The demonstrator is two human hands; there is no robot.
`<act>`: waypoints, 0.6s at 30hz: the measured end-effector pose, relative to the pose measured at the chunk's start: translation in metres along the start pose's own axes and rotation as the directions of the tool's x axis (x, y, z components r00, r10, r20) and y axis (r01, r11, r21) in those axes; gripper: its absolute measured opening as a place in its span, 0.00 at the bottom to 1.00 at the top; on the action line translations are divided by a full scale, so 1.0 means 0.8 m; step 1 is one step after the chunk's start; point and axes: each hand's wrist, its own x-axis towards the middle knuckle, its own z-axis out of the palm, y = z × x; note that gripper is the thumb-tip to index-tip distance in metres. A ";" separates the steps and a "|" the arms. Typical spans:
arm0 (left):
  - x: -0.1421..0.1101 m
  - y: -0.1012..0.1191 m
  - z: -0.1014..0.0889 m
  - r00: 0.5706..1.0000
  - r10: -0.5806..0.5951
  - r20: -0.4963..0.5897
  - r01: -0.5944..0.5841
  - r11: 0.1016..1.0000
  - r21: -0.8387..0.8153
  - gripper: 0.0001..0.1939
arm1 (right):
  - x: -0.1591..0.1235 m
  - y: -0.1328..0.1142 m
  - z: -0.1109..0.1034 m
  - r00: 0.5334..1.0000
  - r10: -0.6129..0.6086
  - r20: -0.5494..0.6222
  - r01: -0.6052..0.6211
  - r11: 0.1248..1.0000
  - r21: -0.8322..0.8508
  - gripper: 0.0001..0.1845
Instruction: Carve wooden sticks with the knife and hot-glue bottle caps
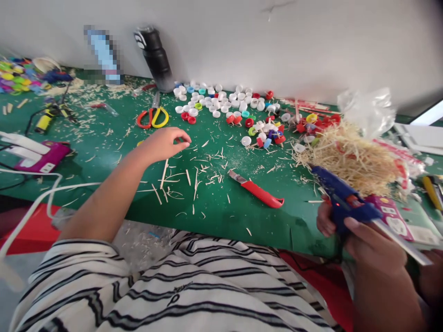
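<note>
My right hand [363, 240] is closed round the grip of a blue glue gun [341, 196], held at the table's near right edge with its nozzle pointing up and left toward a heap of thin wooden sticks [349, 157]. My left hand [164, 143] reaches over the green table [214, 207], fingers curled down and pinched together over scattered wood slivers; whether it holds one is hidden. A red-handled utility knife [258, 190] lies between the two hands.
Several white, red and coloured bottle caps [221, 103] lie at the back. Red-and-yellow scissors [152, 117], a black bottle [155, 57], a clear plastic bag [367, 110], a pink device [44, 157] and white cables [41, 193] surround the work area.
</note>
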 end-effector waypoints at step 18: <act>0.058 -0.024 0.004 0.986 -0.162 -0.047 0.164 0.986 0.040 0.23 | 0.117 -0.024 0.053 0.922 -0.092 0.375 -0.070 0.915 0.398 0.16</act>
